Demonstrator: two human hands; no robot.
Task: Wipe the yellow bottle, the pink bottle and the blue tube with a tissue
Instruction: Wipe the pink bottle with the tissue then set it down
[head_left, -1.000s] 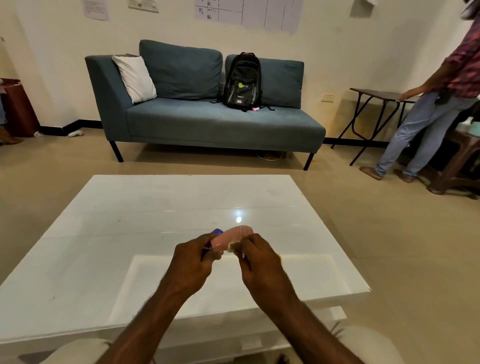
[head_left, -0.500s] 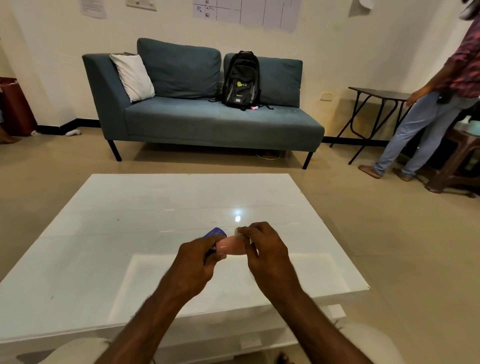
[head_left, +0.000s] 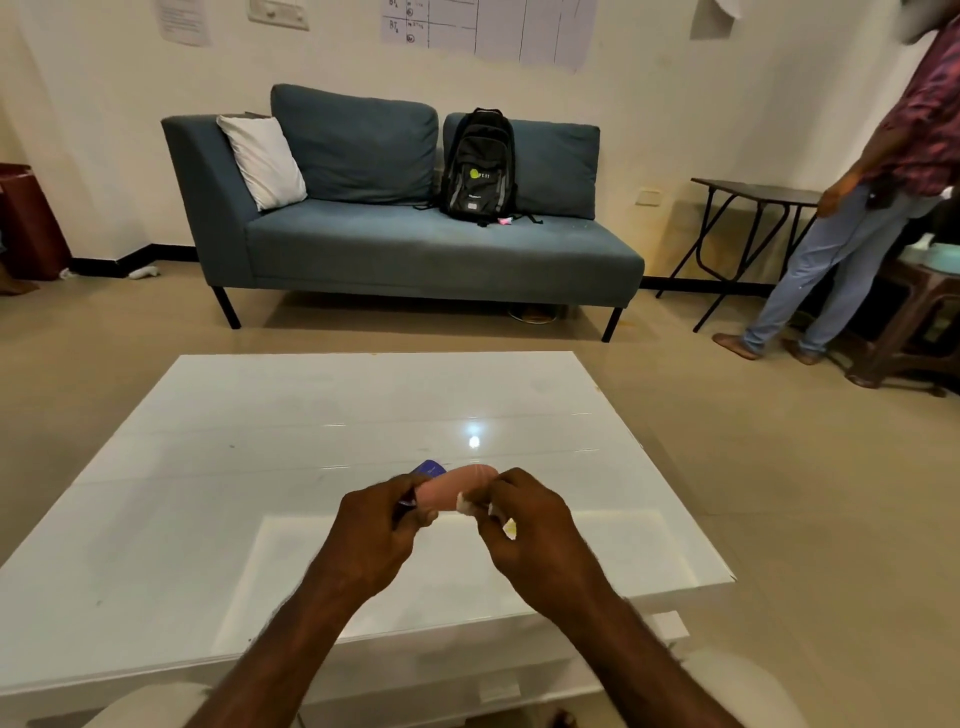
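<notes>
- What are the fingers doing?
- The left hand curls its fingers round 1 end of the pink bottle. The right hand pinches a tissue against the other end.
- Where is the bottle?
- Level between the 2 hands, over the white table. The blue tube peeks out at 1 o'clock from the left hand.
- Beyond?
- A sofa at 12 o'clock.

Left hand gripping pink bottle — right hand pinching tissue, fingers curled
</notes>
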